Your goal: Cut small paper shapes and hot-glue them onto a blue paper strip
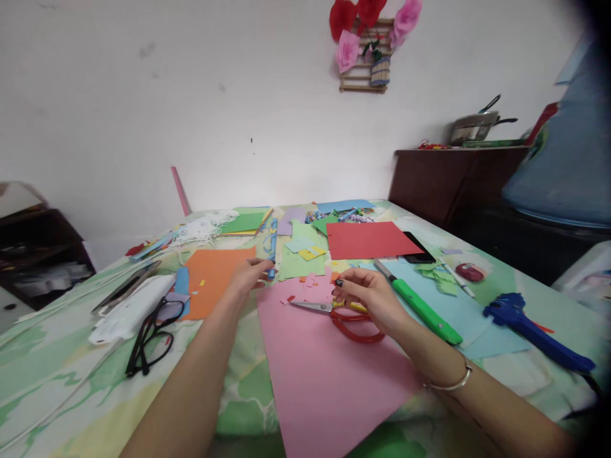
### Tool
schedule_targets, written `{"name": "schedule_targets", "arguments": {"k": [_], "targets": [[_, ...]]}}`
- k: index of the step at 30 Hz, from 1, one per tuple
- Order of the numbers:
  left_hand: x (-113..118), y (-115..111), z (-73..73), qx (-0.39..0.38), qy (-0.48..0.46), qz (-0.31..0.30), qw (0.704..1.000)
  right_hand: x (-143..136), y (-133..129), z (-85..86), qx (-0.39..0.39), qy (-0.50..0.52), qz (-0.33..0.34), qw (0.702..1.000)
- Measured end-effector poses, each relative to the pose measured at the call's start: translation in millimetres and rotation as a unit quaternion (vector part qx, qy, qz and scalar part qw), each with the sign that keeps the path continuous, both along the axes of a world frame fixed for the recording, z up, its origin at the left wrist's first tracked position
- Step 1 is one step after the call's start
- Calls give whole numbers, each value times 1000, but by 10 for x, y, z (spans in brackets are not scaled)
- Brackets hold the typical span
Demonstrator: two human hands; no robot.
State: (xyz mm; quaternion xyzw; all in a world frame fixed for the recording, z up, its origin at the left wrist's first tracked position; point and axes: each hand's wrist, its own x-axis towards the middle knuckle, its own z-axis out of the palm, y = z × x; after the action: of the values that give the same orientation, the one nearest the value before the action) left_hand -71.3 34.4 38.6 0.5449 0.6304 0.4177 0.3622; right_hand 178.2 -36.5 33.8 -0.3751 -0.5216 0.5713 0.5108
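Observation:
My left hand (251, 277) is closed on the lower end of a narrow blue rolled strip (273, 238) with small yellow marks, which points away from me. My right hand (367, 291) hovers over the pink sheet (329, 381), fingers curled in a pinch. A small orange scrap (335, 278) shows by its fingertips; whether they hold it I cannot tell. Just beneath that hand, red-handled scissors (356, 331) lie on the pink sheet, blades pointing left. Small paper bits (311, 280) are scattered near the blades.
Left are an orange sheet (210, 273), black glasses (151, 337) and a white case (131, 308). Right are a red sheet (372, 240), a phone (420, 248), a green-handled cutter (424, 312) and a blue glue gun (539, 327). White string (203, 228) lies toward the back.

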Motion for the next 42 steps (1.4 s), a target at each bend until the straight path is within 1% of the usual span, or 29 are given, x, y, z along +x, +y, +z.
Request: {"name": "schedule_targets", "arguments": {"k": [2,4,6,8,11,14,18,24,34,39,42], "targets": [[147,-139,58,30,-44,-29,998,14,16,-9,19,7,-12,1000],[334,-274,73,57,-79,-45,994,24,28,-15,43,13,-33,998],[525,-391,50,78,-124,-97,984,33,32,-14,64,21,-55,996],[676,-476,6,85,-139,-156,974,46,32,-4,74,28,-75,994],[783,-533,-60,92,-123,-190,970,79,37,18,69,51,-113,990],[793,-538,-99,106,-95,-200,969,110,53,35,74,80,-140,984],[792,-548,-123,145,-47,-220,964,123,66,44,58,85,-140,985],[835,-587,-144,184,-9,-228,956,122,67,49,25,118,-109,987],[849,-591,-170,216,26,-214,952,122,64,85,-7,183,-105,977],[853,-605,-165,227,55,-204,951,119,58,78,-8,197,-74,977],[857,-608,-163,231,56,-204,950,120,68,60,-5,213,-59,975]]}}
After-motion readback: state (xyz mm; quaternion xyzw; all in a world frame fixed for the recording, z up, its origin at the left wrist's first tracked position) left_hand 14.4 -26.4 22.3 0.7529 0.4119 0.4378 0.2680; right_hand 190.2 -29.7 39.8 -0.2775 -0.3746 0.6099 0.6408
